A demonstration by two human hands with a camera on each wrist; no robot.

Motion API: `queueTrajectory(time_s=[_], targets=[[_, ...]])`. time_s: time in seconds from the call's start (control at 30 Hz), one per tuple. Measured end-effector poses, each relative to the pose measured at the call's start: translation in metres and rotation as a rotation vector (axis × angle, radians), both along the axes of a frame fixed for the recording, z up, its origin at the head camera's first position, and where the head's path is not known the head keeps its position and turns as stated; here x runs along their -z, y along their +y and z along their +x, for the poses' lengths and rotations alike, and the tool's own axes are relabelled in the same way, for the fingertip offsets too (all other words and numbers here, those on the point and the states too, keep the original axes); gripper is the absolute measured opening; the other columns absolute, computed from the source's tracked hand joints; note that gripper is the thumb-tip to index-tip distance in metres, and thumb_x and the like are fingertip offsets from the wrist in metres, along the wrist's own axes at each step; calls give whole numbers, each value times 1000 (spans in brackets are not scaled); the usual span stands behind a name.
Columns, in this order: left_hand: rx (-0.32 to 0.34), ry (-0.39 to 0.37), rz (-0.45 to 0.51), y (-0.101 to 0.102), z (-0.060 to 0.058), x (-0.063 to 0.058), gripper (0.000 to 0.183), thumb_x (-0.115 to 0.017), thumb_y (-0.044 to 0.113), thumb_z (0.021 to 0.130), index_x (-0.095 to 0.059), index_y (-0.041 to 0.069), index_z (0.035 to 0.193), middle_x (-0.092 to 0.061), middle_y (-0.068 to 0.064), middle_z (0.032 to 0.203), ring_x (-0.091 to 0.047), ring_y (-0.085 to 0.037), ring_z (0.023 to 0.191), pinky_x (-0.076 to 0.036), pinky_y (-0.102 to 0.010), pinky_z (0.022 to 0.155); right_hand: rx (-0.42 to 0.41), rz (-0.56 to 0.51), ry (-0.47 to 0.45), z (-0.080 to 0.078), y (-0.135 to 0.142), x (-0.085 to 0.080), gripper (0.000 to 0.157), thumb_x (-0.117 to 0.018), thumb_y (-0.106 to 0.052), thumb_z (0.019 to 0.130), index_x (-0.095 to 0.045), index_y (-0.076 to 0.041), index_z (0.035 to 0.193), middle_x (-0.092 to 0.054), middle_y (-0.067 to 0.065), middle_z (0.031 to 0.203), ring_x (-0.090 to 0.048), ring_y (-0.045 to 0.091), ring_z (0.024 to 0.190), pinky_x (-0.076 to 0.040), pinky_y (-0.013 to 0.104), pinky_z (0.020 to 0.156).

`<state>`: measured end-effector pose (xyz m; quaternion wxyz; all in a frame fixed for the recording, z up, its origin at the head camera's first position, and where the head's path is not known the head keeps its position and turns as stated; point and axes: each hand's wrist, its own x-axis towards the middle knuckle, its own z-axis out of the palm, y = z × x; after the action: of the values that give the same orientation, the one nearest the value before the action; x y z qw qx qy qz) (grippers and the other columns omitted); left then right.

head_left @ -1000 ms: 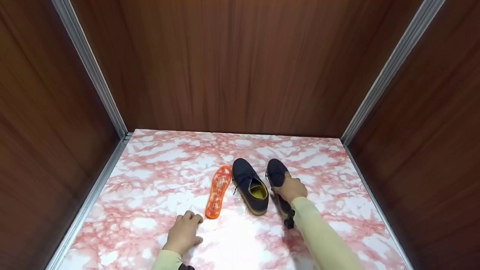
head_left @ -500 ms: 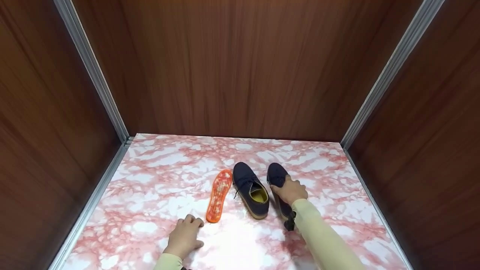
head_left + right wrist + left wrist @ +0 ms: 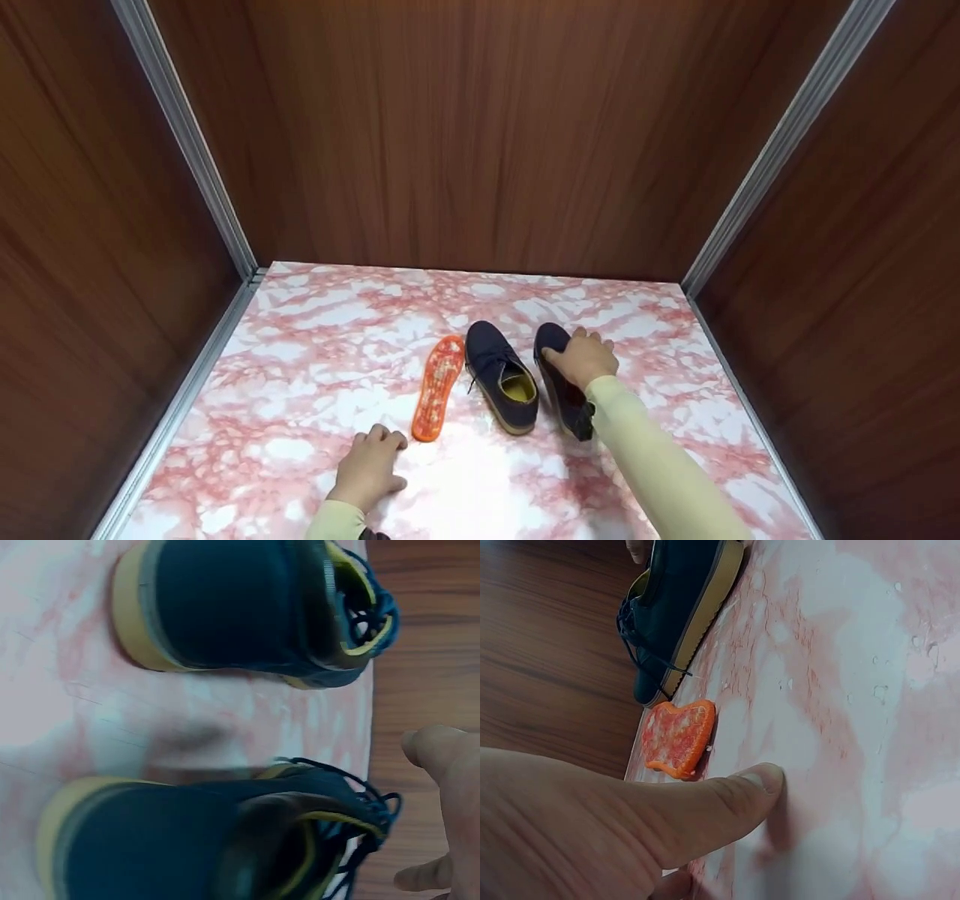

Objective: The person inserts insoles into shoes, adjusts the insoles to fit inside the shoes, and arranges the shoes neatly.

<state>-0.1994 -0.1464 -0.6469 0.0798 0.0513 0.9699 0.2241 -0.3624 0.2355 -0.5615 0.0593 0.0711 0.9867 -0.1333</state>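
L hand (image 3: 367, 466), fingers loosely bent, thumb apart, holds nothing nr orange-edged insole (image 3: 437, 388). Just R of that, navy lace-up shoe (image 3: 501, 377); then 2nd shoe (image 3: 559, 391) w/ R hand (image 3: 585, 360) over it, fingers spread, prob best kept off the laces (image 3: 369, 838).

1. No text, label, brand, number or sign readable in any view.
2. On the orange-rimmed insole (image 3: 435, 386): mottled print, no letters or figures legible.
3. On the shoe (image 3: 486, 346) nearest the insole and the other shoe (image 3: 550, 336): no brand or size readable.
4. On the worktop (image 3: 285, 397) and wooden panels (image 3: 450, 135): no wording legible.
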Motion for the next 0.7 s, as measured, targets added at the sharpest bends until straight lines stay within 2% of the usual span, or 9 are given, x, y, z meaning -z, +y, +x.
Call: queueTrajectory(time_s=[0.17, 0.27, 0.43, 0.57, 0.7], targets=[[1, -8, -11, 0, 0, -1, 54, -97, 22, 78, -72, 18, 125, -60, -9, 127, -59, -38, 116, -61, -55, 73, -24, 35, 94, -3, -6, -12, 100, -62, -70, 97, -46, 7, 159, -56, 35, 151, -49, 59, 138, -50, 74, 108], [-4, -21, -10, 0, 0, -1, 55, -98, 25, 79, -73, 19, 128, -61, -8, 129, -59, -36, 118, -63, -55, 77, -47, 53, 168, -6, -13, -15, 92, -65, -64, 96, -54, 8, 151, -59, 36, 145, -52, 60, 134, -50, 71, 109], [-8, -27, -10, 0, -1, -3, 55, -99, 25, 80, -73, 19, 128, -62, -7, 129, -59, -35, 116, -62, -55, 78, -135, 73, 279, -9, -29, -16, 80, -71, -55, 95, -59, 9, 142, -64, 35, 140, -55, 58, 135, -45, 66, 118], [-9, -16, -10, 1, -1, -3, 54, -98, 23, 79, -73, 19, 126, -62, -8, 128, -60, -37, 117, -61, -56, 76, -188, 92, 281, -7, -46, -17, 77, -72, -54, 95, -59, 9, 139, -65, 33, 136, -57, 56, 133, -44, 63, 120], [-7, -10, -6, 2, 1, -3, 54, -98, 22, 79, -73, 18, 126, -62, -8, 127, -60, -37, 117, -61, -55, 76, -204, 73, 214, -2, -62, -17, 78, -71, -58, 95, -60, 6, 138, -66, 31, 133, -60, 54, 129, -51, 62, 114]])
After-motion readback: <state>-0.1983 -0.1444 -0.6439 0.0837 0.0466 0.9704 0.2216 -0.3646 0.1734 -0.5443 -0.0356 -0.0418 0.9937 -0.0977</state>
